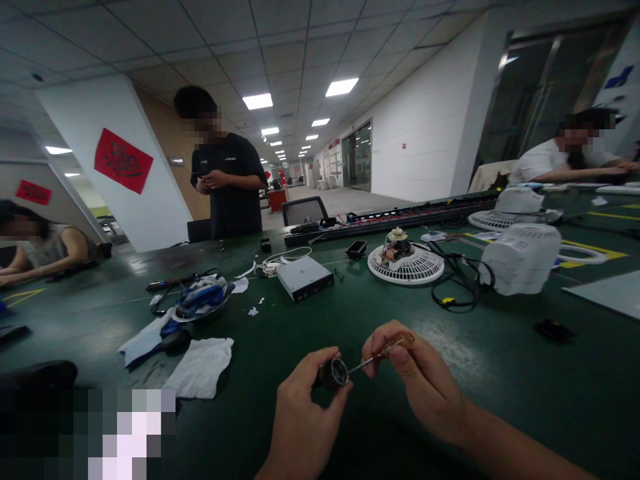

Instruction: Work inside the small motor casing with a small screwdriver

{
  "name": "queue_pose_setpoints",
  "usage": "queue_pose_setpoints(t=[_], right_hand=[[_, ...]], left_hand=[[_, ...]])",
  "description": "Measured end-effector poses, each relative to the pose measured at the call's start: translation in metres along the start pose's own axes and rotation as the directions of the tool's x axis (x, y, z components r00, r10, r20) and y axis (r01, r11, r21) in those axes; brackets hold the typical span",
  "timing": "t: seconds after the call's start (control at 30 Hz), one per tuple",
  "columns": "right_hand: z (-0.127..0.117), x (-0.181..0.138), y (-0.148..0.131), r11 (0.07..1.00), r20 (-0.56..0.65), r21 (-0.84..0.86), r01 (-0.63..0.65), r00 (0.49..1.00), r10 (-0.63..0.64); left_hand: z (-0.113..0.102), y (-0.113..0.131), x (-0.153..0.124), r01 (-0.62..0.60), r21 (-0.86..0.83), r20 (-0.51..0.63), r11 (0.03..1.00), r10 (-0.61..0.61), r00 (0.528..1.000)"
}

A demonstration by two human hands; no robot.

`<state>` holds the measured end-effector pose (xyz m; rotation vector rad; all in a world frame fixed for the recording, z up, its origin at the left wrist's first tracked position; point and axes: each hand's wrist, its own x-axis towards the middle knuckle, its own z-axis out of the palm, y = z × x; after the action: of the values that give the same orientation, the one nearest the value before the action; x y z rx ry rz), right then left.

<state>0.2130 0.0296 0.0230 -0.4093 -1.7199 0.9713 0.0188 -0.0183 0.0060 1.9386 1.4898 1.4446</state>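
Between the thumb and fingers of my left hand is a small black round part, with its ringed open face turned toward my right hand. My right hand is closed on a screwdriver that has a clear reddish handle. The thin metal shaft points left, and its tip is at the rim of the round part; whether it touches or goes inside I cannot tell. Both hands are above the green tabletop.
Ahead lie a silver disc drive, a small black box and a white fan grille with a motor. A white housing and black cable stand right. Left are a crumpled white cloth and a blue-filled dish. Several people are around the table.
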Motion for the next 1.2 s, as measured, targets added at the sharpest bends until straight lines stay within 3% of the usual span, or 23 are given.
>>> queue_pose_setpoints(t=[0.1,0.33,0.57,0.7,0.97,1.1,1.2], right_hand=[[0.002,0.000,-0.001,1.000,-0.002,0.005,-0.009,1.000,0.009],[0.005,0.001,-0.005,0.988,-0.092,-0.144,0.056,0.993,-0.070],[0.003,-0.001,-0.011,0.987,0.027,-0.109,0.117,0.993,-0.115],[0.002,0.002,-0.014,0.972,0.009,-0.187,0.144,0.989,-0.145],[0.004,0.001,-0.015,0.974,-0.003,-0.176,0.145,0.989,-0.148],[0.004,0.001,-0.017,0.979,0.073,-0.109,0.174,0.983,-0.167],[0.003,0.002,-0.019,0.954,0.077,-0.208,0.217,0.976,-0.205]], left_hand=[[0.000,-0.001,-0.001,-0.021,-0.009,0.048,1.000,0.022,0.999],[0.000,-0.002,0.000,-0.002,-0.067,0.024,0.998,0.004,1.000],[0.002,-0.005,-0.001,-0.074,-0.058,-0.035,0.996,0.072,0.997],[0.001,-0.003,-0.001,-0.136,-0.041,-0.049,0.990,0.134,0.990],[0.000,0.000,0.000,-0.116,0.010,-0.094,0.993,0.117,0.989],[-0.002,0.003,0.000,-0.119,0.009,-0.113,0.993,0.120,0.986],[-0.002,0.003,-0.001,-0.129,-0.003,-0.091,0.992,0.128,0.988]])
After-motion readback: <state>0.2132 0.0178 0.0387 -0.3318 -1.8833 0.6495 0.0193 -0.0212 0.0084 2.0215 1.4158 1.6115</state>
